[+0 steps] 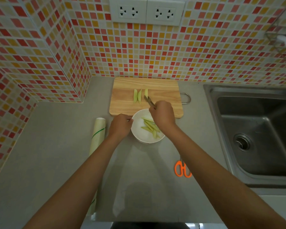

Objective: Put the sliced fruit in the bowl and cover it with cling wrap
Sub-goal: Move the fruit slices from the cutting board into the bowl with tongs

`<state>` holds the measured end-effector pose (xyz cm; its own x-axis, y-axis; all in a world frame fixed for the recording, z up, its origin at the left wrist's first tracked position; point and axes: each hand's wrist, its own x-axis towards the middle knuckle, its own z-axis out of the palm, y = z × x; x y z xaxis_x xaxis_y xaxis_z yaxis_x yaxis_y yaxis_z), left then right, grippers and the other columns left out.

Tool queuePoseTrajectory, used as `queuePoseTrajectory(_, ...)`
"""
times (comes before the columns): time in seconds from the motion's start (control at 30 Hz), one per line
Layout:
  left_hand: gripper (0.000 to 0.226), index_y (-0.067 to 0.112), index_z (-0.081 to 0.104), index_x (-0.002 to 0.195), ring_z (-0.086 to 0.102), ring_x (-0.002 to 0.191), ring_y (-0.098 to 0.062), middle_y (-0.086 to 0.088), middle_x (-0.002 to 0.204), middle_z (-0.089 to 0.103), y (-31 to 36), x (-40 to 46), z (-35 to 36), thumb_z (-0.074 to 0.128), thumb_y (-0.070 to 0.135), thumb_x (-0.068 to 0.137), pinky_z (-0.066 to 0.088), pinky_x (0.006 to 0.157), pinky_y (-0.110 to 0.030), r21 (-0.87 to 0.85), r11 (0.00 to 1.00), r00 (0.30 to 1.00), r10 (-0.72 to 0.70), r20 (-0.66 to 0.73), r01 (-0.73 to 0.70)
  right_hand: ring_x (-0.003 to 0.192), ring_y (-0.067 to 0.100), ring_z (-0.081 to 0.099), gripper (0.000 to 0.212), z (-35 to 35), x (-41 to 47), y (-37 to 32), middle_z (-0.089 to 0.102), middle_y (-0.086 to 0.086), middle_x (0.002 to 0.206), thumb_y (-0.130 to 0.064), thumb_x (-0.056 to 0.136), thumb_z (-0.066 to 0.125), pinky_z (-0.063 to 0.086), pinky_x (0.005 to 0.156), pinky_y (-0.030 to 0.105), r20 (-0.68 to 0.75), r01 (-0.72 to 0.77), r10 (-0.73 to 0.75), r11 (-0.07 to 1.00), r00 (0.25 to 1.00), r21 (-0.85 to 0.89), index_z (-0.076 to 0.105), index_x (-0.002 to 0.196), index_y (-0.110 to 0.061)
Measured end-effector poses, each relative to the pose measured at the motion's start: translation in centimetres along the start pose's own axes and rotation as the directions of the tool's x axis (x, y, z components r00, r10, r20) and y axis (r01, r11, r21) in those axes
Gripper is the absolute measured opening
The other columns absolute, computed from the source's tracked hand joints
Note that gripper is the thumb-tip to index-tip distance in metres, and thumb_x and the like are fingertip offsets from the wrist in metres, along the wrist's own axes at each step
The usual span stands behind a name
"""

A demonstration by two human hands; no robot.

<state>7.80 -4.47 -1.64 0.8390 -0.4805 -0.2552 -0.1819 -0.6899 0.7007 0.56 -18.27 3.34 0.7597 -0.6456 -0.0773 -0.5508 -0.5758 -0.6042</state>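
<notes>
On the grey worktop (59, 146) a round white bowl (143, 138) sits just in front of the pale wooden cutting board (163, 100), its far rim overlapping the board's near edge. The left hand (120, 124) grips the bowl's left rim, fingers curled over the edge. The right hand (163, 114) hovers above the bowl's far right side, clenched around a pair of metal tongs (149, 101) that reach forward onto the board. The tong tips lie at the near end of the rightmost of three pale green fruit slices on the board (139, 95); whether they already pinch that slice is hard to tell, since the tips are small and dark. The other two slices lie side by side just to the left, apart from the tongs. More green fruit slices in the bowl (150, 127) are piled toward its right half, partly hidden under the right wrist. A roll of cling wrap (97, 134) lies left of the bowl, its lower length covered by the left forearm. Orange-handled scissors (182, 169) rest near the steel sink (254, 129), the blades hidden by the right forearm.
</notes>
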Motion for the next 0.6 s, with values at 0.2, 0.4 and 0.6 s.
queuePoseTrajectory(0.2, 0.028, 0.001, 0.075, 0.094, 0.070, 0.085, -0.036, -0.019, 0.089, 0.075, 0.1, -0.1, 0.0, 0.053, 0.018, 0.093, 0.056, 0.081, -0.046, 0.028, 1.000, 1.000, -0.002, -0.003, 0.002, 0.063, 0.029, 0.051, 0.032, -0.8, -8.7, 2.6, 0.049, 0.008, 0.060, -0.017, 0.087, 0.053, 0.028, 0.050, 0.028, 0.117, -0.005, 0.015, 0.996, 0.993, -0.089, 0.041, 0.058, -0.009)
queuePoseTrajectory(0.4, 0.027, 0.005, 0.077, 0.096, 0.070, 0.085, -0.034, -0.017, 0.090, 0.075, 0.2, 0.0, 0.1, 0.053, 0.018, 0.092, 0.054, 0.077, -0.042, 0.051, 0.999, 1.000, 0.004, -0.011, -0.003, 0.060, 0.025, 0.046, 0.037, -1.3, -8.2, 1.6, 0.044, 0.001, 0.057, -0.024, 0.088, 0.052, 0.025, 0.048, 0.028, 0.044, 0.020, -0.013, 0.984, 0.999, -0.176, 0.038, 0.057, -0.011)
queuePoseTrajectory(0.6, 0.026, 0.001, 0.076, 0.092, 0.070, 0.083, -0.036, -0.020, 0.087, 0.075, 0.0, 0.2, 0.3, 0.055, 0.017, 0.092, 0.057, 0.078, -0.044, 0.001, 1.000, 1.000, -0.006, -0.019, 0.006, 0.071, 0.030, 0.057, 0.028, -0.4, 0.7, -1.6, 0.054, 0.006, 0.068, -0.017, 0.087, 0.055, 0.028, 0.050, 0.026, 0.031, 0.039, -0.035, 0.988, 0.999, -0.146, 0.043, 0.062, -0.011)
